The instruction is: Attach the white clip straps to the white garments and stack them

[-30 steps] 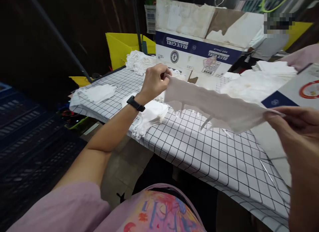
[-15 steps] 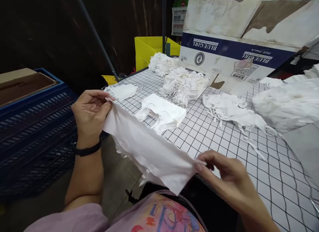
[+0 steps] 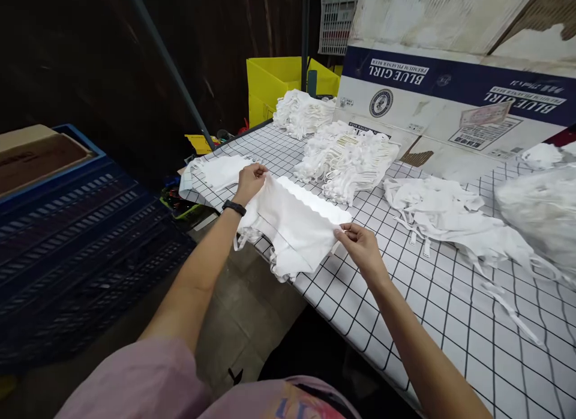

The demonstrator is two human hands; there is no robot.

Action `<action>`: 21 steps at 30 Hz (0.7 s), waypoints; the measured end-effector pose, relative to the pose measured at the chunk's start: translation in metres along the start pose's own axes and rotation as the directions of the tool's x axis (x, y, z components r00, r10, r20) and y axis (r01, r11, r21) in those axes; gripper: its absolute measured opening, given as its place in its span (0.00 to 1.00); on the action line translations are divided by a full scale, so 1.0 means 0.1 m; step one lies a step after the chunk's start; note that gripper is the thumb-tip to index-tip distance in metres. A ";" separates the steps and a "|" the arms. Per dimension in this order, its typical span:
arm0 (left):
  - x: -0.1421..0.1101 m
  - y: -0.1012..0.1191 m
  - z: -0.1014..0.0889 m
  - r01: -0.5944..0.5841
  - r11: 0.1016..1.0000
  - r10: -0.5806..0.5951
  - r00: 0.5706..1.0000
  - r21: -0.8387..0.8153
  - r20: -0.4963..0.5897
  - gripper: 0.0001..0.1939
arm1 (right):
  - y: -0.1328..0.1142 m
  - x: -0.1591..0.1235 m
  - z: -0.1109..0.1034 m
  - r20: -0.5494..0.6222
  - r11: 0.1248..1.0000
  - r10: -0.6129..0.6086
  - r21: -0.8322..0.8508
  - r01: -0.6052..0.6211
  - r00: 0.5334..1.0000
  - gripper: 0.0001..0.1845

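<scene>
A white fabric piece with hanging straps lies stretched over a small stack of like pieces at the near-left edge of the checked table. My left hand pinches its far-left corner; a black band sits on that wrist. My right hand pinches its right corner. Both hands rest low, at the top of the stack.
Further white fabric piles lie on the table: a small one at the left corner, two strap-fringed stacks behind, loose pieces to the right. A "Blue Girl" cardboard box stands at the back. A blue crate sits left, yellow bins beyond.
Both hands carried the stretched fabric piece from near my lap forward and down onto the stack at the table's edge. The view has turned left since the earliest frame.
</scene>
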State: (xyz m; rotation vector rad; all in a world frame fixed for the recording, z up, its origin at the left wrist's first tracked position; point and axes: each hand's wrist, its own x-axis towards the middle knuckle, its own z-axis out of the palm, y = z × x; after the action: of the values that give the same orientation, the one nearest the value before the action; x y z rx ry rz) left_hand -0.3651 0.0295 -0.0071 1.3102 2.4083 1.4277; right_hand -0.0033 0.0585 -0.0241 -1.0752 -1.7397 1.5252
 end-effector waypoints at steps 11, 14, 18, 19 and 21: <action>0.41 -0.10 0.61 -0.005 0.991 -0.018 0.986 0.137 0.166 0.16 | 0.18 0.64 -0.13 -0.291 0.947 -0.068 -0.321 -0.030 0.954 0.14; 0.42 -0.15 0.68 -0.006 0.986 -0.024 0.984 0.167 0.178 0.17 | 0.22 0.68 -0.13 -0.296 0.934 -0.074 -0.356 -0.038 0.952 0.14; 0.43 -0.19 0.72 -0.015 0.976 -0.025 0.984 0.218 0.179 0.18 | 0.22 0.72 -0.11 -0.314 0.909 -0.063 -0.410 -0.075 0.947 0.13; 0.42 -0.20 0.73 -0.019 0.973 -0.023 0.984 0.232 0.179 0.18 | 0.22 0.73 -0.11 -0.317 0.902 -0.060 -0.423 -0.084 0.947 0.13; 0.41 -0.21 0.74 -0.031 0.966 -0.017 0.982 0.256 0.186 0.18 | 0.22 0.75 -0.10 -0.326 0.896 -0.055 -0.433 -0.098 0.944 0.12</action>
State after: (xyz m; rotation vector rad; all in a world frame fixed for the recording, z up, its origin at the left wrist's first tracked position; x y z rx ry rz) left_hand -0.3732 0.1047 -0.0503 1.4318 2.5259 0.9635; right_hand -0.0288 0.1289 -0.0501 -1.4831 -1.8746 0.8964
